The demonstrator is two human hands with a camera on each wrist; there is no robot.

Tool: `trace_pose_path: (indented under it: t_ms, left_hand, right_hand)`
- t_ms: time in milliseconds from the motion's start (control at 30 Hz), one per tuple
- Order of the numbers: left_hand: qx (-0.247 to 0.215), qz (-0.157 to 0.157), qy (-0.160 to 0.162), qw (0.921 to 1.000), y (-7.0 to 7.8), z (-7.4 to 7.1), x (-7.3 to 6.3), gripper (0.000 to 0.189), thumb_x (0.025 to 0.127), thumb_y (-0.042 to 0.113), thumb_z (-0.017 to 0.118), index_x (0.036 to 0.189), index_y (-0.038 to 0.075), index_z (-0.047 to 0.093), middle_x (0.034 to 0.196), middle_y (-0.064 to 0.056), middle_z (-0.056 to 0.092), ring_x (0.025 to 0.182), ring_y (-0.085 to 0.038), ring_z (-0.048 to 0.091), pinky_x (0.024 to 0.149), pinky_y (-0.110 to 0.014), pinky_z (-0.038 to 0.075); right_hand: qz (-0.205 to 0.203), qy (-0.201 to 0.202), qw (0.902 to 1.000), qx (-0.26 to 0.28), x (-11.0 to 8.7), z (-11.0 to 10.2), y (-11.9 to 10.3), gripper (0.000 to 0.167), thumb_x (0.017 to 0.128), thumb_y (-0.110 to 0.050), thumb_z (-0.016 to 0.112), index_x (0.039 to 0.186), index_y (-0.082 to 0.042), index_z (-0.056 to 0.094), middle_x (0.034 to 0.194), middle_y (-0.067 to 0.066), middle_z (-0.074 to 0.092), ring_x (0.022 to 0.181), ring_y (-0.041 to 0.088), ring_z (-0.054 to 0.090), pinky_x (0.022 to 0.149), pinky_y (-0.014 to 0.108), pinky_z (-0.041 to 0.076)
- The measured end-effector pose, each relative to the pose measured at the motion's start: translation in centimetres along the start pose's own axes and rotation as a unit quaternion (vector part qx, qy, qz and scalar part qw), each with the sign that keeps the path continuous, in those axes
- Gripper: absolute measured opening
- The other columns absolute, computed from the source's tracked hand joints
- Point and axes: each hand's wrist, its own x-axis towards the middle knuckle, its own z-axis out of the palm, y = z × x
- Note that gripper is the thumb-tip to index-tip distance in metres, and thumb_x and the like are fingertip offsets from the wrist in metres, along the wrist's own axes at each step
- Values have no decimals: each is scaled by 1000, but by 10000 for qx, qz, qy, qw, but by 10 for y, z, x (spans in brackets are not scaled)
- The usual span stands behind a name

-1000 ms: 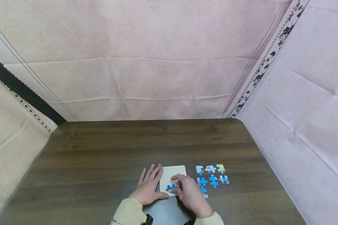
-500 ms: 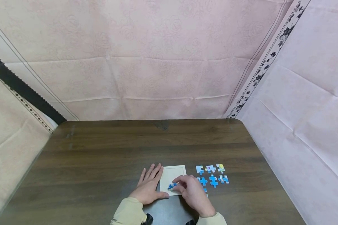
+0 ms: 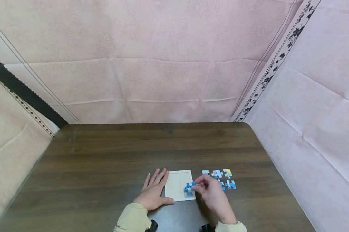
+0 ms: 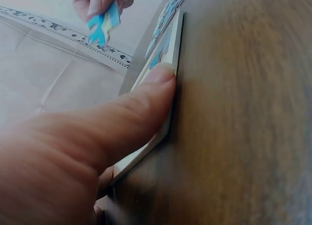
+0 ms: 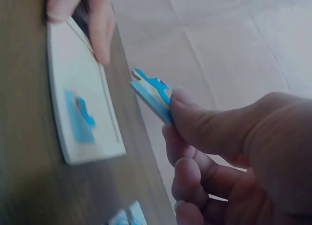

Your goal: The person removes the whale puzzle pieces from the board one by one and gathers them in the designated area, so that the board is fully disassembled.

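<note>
A blue jigsaw piece (image 5: 153,95) with a pale yellow patch is pinched between the thumb and fingers of my right hand (image 3: 213,195). It is held up over the right side of a white puzzle tray (image 3: 175,182). Another blue jigsaw piece (image 5: 80,120) lies in the tray's near right corner, partly covered by the held piece in the head view. My left hand (image 3: 153,196) rests at the tray's left side with its fingers straight. The left thumb (image 4: 141,100) presses on the tray's near edge.
Several loose jigsaw pieces (image 3: 217,174) lie on the wooden table (image 3: 104,161) right of the tray, some hidden behind my right hand. Pale patterned cloth (image 3: 162,64) hangs behind the table and at both sides.
My right hand has moved to the right with the jigsaw piece, from the tray's near middle to above its right side. The piece in the corner has come into view. My left hand stays put.
</note>
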Motion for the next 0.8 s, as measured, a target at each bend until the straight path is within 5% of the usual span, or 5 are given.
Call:
trace_pose_path:
  t_ms: [433, 800]
  left_hand:
    - [-33, 47, 22, 10000, -1, 0, -1, 107, 82, 61, 74, 160, 7, 23, 168, -8, 17, 154, -35, 5, 120, -61, 0]
    - [-71, 59, -39, 10000, -1, 0, -1, 108, 82, 63, 72, 161, 8, 22, 168, -8, 15, 154, -34, 5, 120, -61, -1]
  right_hand:
    - [587, 639, 9962, -64, -8, -41, 24, 10, 87, -13, 80, 90, -10, 71, 81, -1, 66, 73, 16, 56, 60, 24, 49]
    - [1208, 637, 9897, -422, -19, -77, 57, 11, 90, -14, 77, 93, -5, 72, 81, -1, 69, 74, 15, 59, 63, 25, 48]
